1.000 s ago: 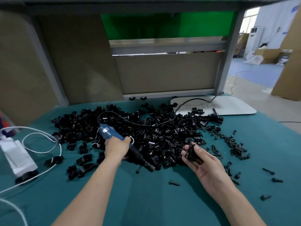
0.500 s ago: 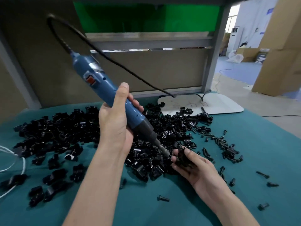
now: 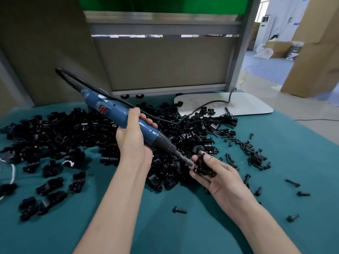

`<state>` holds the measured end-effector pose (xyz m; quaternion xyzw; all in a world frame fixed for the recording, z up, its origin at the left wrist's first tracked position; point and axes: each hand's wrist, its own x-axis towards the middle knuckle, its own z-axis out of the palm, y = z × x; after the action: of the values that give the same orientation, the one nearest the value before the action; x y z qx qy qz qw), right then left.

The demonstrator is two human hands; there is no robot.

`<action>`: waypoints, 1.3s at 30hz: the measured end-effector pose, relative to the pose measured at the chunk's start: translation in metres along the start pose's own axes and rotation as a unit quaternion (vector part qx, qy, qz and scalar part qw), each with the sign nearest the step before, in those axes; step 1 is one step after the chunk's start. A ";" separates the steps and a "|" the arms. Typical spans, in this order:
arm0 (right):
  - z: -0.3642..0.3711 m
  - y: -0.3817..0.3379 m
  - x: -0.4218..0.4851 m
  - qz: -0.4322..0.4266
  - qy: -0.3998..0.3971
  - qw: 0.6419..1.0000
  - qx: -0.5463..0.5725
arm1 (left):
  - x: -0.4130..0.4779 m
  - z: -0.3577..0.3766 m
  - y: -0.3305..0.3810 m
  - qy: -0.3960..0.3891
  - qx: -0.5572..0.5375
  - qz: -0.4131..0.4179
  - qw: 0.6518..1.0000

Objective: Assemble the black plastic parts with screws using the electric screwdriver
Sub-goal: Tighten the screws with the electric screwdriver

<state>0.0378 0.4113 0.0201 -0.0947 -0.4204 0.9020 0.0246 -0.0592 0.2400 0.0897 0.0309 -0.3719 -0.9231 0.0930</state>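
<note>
Single head-worn wide view, angled forward and down, close over table (image 3: 183, 233), edges seemingly distorted.

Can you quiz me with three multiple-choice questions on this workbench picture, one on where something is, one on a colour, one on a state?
1. Where does the tip of the electric screwdriver point?
A. at the black part in the right hand
B. at the white board
C. straight up

2. What colour is the screwdriver's body?
A. red
B. blue
C. yellow

3. What is the left hand doing?
A. lying flat on the teal cloth
B. picking up a loose screw
C. closed in a grip around the screwdriver

Answers: 1 A, the bit meets the held part; 2 B, blue casing with a dark nose; 3 C, fingers wrap the barrel.
</note>
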 end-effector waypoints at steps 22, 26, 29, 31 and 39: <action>-0.004 0.001 -0.003 -0.044 0.012 0.999 -0.011 | -0.003 -0.001 -0.012 0.061 -0.054 -0.097 0.992; -0.003 0.001 -0.003 -0.043 0.014 0.999 -0.011 | -0.002 -0.003 -0.012 0.064 -0.058 -0.103 0.991; -0.003 0.001 -0.003 -0.041 0.016 0.999 -0.011 | -0.002 -0.003 -0.013 0.065 -0.058 -0.105 0.991; -0.003 0.001 -0.003 -0.041 0.018 0.999 -0.009 | -0.002 -0.002 -0.014 0.064 -0.055 -0.104 0.991; -0.003 0.001 -0.003 -0.038 0.022 0.999 -0.007 | -0.004 -0.002 -0.014 0.060 -0.052 -0.107 0.991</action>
<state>0.0414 0.4126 0.0182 -0.0985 -0.4293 0.8952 0.0677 -0.0570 0.2491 0.0785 0.1207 -0.3118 -0.9423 0.0168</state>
